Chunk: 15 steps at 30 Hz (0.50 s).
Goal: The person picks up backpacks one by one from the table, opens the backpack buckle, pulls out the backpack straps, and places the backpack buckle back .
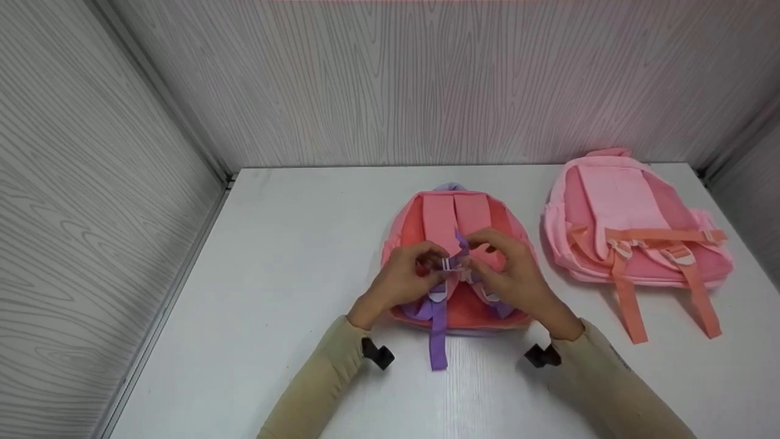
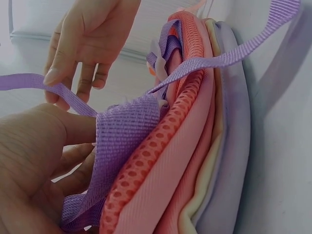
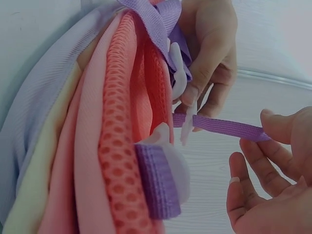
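Note:
A small backpack, coral and pink with purple straps, lies back side up on the white table. Over its middle, my left hand pinches a white plastic buckle threaded with a narrow purple strap. My right hand holds that strap between thumb and fingers, a little right of the buckle; its other fingers are loosely bent in the right wrist view. A wide purple webbing strap passes beside my left fingers. One purple strap end hangs past the bag's near edge.
A second, pink backpack with orange straps lies to the right. Grey wood-grain panels stand behind and at both sides of the white table. Dark wrist mounts sit near both sleeves.

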### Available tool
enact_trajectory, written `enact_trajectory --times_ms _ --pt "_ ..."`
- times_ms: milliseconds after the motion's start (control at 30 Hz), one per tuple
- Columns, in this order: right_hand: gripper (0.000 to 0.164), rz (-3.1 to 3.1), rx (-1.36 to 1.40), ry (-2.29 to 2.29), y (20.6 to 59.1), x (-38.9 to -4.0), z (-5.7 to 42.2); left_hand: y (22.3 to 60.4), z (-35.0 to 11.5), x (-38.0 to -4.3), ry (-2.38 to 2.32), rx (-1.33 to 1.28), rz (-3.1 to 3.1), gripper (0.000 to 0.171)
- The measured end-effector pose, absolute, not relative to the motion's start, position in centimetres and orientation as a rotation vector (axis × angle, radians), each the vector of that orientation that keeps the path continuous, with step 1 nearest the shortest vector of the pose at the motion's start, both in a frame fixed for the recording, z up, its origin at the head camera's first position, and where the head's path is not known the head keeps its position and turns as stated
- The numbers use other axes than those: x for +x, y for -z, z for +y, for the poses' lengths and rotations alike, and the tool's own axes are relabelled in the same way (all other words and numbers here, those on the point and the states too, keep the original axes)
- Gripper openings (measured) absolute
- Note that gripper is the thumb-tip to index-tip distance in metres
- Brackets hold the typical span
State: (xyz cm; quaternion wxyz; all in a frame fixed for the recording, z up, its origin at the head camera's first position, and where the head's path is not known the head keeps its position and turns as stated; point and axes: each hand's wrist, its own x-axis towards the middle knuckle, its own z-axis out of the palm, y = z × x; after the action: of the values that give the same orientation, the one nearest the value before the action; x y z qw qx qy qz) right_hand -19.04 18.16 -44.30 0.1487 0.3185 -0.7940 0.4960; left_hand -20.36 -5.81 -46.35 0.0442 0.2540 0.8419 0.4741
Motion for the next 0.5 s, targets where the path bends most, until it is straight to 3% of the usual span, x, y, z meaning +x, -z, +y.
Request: enact_trajectory --times_ms 500 --pt "0.024 -2.260 0.888 -1.510 43.8 -18.5 18.8 46.7 -4.7 -20.2 -1.472 0.769 2.604 0.031"
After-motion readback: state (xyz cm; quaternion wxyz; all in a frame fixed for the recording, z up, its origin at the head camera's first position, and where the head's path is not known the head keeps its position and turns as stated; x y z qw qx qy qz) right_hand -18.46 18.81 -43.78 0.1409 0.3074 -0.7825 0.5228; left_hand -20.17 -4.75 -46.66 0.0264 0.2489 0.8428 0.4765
